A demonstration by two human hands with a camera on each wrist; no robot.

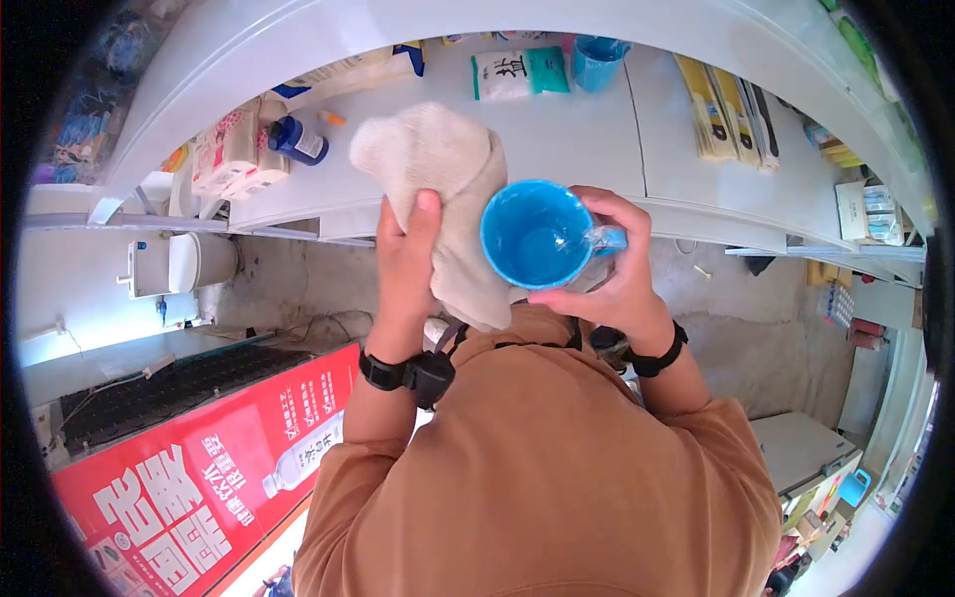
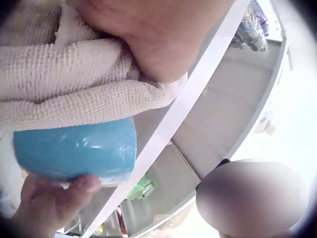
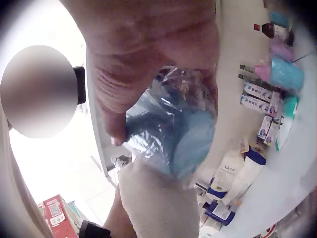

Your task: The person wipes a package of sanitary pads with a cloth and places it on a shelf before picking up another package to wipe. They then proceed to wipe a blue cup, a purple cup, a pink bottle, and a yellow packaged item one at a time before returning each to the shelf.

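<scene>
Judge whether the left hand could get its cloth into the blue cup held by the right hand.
Probably yes. The left hand grips the cloth right beside the blue cup, whose open mouth looks unobstructed; the right hand holds only its handle side.

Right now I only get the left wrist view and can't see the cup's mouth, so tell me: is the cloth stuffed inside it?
Observer: No. In the head view the cloth in the left hand hangs beside the blue cup, against its outer wall.
Operator: Anything else in the cup?
Observer: Nothing I can see; its mouth faces the head camera and the inside looks bare.
Operator: How is it held?
Observer: The right hand grips it on the handle side, and the right wrist view shows crumpled clear plastic wrap under the fingers.
</scene>
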